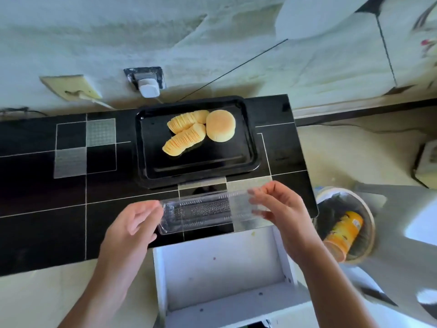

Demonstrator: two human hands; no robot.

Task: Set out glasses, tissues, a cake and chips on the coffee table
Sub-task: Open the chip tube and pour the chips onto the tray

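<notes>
On the black glossy coffee table, toward its far right end: one black rectangular tray, holding three yellow cakes, two lying on their sides with pleated paper showing, one upright with its round top up, all touching one another in the tray's far half. Just nearer than the tray, over the table's front edge: one clear plastic cake container, empty, long and ribbed, held level between both hands. Left hand: fingers closed on the container's left end. Right hand: fingertips pinching its right end, thumb below. Below the hands: one open white drawer. Right of the table, on the floor: one round bin containing an orange chips can, lying tilted.
</notes>
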